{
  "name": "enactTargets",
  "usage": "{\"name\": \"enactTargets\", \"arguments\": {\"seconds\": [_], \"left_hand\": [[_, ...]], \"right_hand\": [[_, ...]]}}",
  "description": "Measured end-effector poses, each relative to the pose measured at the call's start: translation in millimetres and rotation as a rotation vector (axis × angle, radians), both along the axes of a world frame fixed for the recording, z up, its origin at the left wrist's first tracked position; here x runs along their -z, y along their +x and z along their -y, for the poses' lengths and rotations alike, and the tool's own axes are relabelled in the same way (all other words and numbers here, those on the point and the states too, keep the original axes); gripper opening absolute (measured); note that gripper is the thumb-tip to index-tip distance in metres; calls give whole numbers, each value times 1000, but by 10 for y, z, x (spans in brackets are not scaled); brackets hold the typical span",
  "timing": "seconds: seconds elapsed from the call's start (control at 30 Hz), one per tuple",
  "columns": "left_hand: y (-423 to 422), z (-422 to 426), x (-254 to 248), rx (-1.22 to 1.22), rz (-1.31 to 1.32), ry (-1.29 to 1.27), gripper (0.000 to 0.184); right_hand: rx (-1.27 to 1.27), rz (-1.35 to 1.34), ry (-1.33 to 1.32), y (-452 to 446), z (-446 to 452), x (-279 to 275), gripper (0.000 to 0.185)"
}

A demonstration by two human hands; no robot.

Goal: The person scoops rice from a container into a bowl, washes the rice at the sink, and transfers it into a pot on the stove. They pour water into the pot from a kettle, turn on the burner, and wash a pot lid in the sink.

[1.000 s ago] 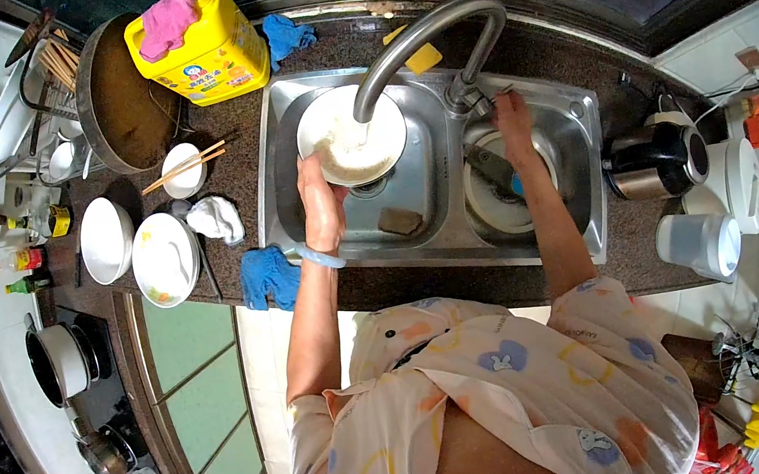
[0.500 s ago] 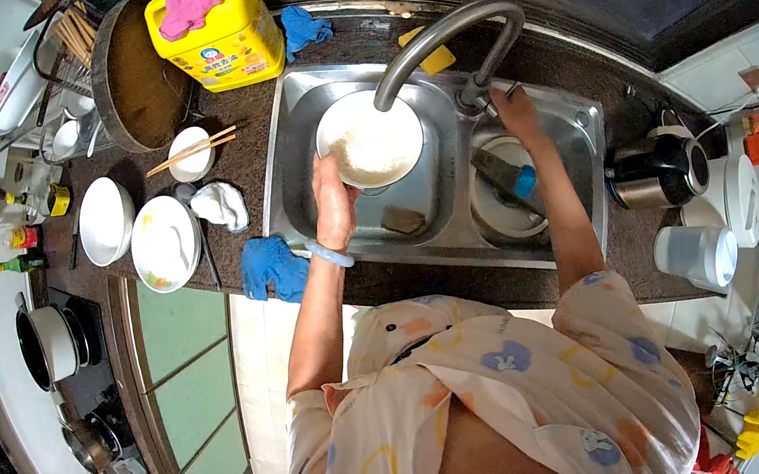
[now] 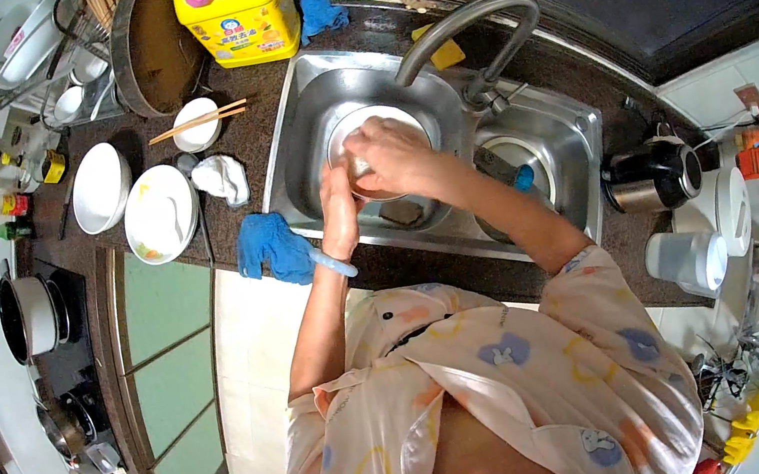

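White bowl point(image 3: 401, 117), one: over the left basin of the sink point(image 3: 308, 148), between its left and right walls. Left hand point(image 3: 340, 208): grasping the bowl at its near-left rim. Right hand point(image 3: 396, 155): in the bowl, fingers bent; whether gripping anything, cannot tell. Faucet point(image 3: 479, 7): at the sink's far edge. Blue cloth point(image 3: 272, 249): bench's point(image 3: 265, 79) near edge, beside the sink.

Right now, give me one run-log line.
bowl: above left basin | left hand: holding its side | right hand: over its opening
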State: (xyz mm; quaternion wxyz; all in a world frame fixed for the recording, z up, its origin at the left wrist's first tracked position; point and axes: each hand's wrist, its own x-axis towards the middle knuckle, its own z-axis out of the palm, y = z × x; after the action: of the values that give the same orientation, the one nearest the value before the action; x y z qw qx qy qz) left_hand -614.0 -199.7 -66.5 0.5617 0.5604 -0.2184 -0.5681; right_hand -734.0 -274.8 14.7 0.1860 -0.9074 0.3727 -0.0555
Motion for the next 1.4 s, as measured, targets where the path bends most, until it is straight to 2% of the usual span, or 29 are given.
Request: {"name": "enactTargets", "arguments": {"seconds": [0.07,0.13,0.17,0.3,0.4,0.47,0.6,0.67,0.7,0.73,0.8,0.87,0.93,1.0,1.03,1.1,1.13,1.2,1.27,1.33,1.37,1.4], "left_hand": [[35,-21,49,-5,-41,-48,45],[68,-92,23,-20,-56,0,44],[68,-123,-23,-24,-56,0,44],[88,-175,-161,-27,-31,6,45],[76,-181,-176,-45,-14,3,45],[77,-175,-200,-43,3,48,45],[42,-143,-141,-33,43,46,46],[-30,-142,-110,-86,-5,-37,48],[-40,-152,-62,-87,-3,-35,48],[-45,-162,0,-74,-13,-39,49],[-23,-173,2,-65,-19,-43,50],[20,-209,-38,-15,-57,47,49],[5,-225,-109,-52,-53,13,51],[-6,-228,-167,-84,-48,-23,53],[-8,-218,-183,-96,-47,-23,54],[-6,-201,-188,-104,-46,-23,54],[0,-195,-187,-88,-50,-29,55],[38,-192,-147,-78,-51,-35,56],[88,-206,-42,-62,-17,-23,55],[105,-208,-58,-68,-30,-44,54],[112,-219,-82,-75,-41,-66,52],[108,-232,-165,-81,-41,-63,52]], "right_hand": [[-9,17,10,55,-29,156,32],[-218,125,-44,20,-11,271,32],[-262,101,-14,-14,-18,242,23],[-439,33,-122,-162,109,276,16],[-350,175,-167,-237,155,193,18],[-226,102,-123,-245,94,164,24],[-162,6,-10,-146,-116,90,32],[-26,-167,146,-36,-171,6,37],[-28,-166,148,-31,-121,147,37],[-50,-77,189,-20,-24,396,37],[-75,15,229,1,21,442,36],[64,269,301,-45,40,397,31],[21,357,248,-71,67,357,29],[34,400,-20,-73,35,323,33],[36,400,-19,-62,19,307,33],[-65,299,-68,-8,-25,240,31],[-64,299,-69,4,-46,291,31],[-306,434,-49,54,-115,323,28],[-350,364,50,-32,-125,240,22],[-588,145,179,-142,-70,107,24],[-593,144,182,-161,-47,11,24],[-557,-16,174,-168,-24,-88,21]]}}
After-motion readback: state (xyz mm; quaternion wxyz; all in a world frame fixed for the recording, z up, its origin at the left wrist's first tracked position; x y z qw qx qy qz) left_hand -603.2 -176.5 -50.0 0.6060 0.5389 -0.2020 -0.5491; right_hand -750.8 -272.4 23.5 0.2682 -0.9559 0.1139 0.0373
